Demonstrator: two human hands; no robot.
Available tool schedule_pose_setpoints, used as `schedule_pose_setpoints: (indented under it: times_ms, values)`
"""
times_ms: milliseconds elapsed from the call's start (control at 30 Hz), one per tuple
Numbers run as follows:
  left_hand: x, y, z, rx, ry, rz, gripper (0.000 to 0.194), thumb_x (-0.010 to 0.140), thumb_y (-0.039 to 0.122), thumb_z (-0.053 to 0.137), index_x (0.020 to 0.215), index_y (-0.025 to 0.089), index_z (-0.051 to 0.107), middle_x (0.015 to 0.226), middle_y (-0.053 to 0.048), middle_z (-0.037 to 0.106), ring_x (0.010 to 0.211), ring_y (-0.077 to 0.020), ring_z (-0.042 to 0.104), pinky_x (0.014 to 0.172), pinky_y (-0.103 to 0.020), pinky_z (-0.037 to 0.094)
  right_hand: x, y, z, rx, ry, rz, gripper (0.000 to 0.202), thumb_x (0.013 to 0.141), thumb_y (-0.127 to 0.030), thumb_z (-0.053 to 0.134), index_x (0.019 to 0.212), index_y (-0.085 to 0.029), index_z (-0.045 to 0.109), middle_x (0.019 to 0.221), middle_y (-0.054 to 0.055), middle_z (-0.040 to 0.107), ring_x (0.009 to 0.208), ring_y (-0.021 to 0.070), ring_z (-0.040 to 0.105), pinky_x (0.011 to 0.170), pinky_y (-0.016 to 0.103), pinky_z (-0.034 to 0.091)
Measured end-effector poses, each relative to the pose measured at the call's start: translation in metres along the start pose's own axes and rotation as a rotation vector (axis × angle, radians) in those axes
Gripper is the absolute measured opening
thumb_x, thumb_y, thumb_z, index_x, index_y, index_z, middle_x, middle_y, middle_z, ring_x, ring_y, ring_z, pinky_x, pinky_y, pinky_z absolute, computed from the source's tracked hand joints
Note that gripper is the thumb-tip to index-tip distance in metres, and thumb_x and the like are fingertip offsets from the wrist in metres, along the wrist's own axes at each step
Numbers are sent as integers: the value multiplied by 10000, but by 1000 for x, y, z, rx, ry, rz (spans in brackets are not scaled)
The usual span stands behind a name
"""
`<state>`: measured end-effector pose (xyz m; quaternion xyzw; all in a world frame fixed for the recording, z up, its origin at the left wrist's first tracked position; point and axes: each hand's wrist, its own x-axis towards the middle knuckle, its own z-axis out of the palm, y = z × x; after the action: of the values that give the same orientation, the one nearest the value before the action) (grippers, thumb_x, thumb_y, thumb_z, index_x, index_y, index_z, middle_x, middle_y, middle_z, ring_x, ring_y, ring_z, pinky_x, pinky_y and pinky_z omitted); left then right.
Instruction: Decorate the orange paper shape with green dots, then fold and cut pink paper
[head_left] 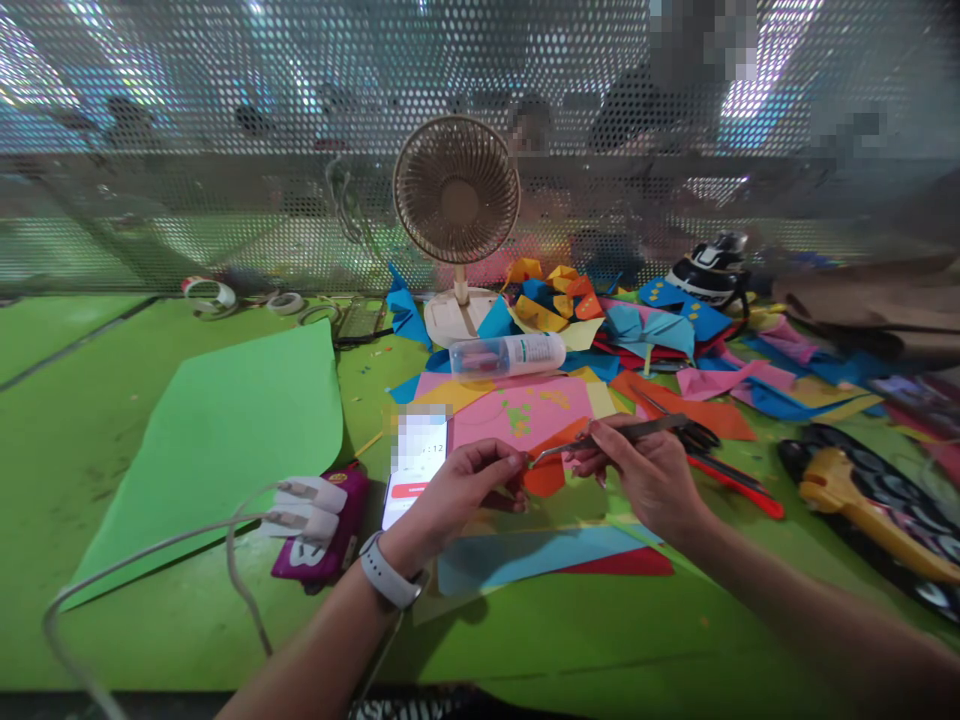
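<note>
Here's the right hand [656, 475], closed firmly around a pair of dark tweezers [637, 430], the tip angled toward the left hand [484, 478]! And that left hand has its fingers curled in at the very tip; whether they pinch anything is too small to tell. The orange paper [546, 478] sits right between the two hands, under the tweezers. Just beyond them, a pink sheet [480, 425] carries small yellow-green bits [517, 415], and past that a clear bottle [506, 356] lies on its side. Left of the left hand, a lit phone [420, 455]; farther left, white chargers [304, 510] on a purple box [349, 520], then a big green sheet [232, 410] across the surface [150, 655]. Right of the right hand, a red-handled tool [739, 487]! Farthest beyond both hands, a fan [457, 195] stands upright.
</note>
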<state>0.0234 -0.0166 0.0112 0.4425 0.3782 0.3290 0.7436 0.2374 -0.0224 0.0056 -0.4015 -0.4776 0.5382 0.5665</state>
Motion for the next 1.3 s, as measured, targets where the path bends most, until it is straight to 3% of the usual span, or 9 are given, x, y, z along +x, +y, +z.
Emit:
schedule_pose_setpoints:
  times_ms: [467,900,1300]
  values:
    - [0,-2,-4,-92,-30,-20,187,810,339,665,806,158,617,663,17,611,571,-102,628,624,-257,540,-1,-3,-2,-8,36,-9,134,826,-299,670,794,-169,684,644,32,726,506,139,673,418,194,503]
    - [0,-2,-4,-75,-48,-27,216,800,360,665,776,155,600,682,20,592,573,-100,621,619,-254,526,-2,-3,0,-43,28,31,164,813,-320,676,791,-157,669,657,45,725,506,143,674,418,201,511]
    - [-1,-1,-2,-47,-40,-41,153,754,281,686,778,144,622,654,-6,636,554,-107,609,594,-253,508,-3,-4,3,-53,25,33,186,800,-344,684,776,-160,663,630,37,716,479,146,664,404,208,497]
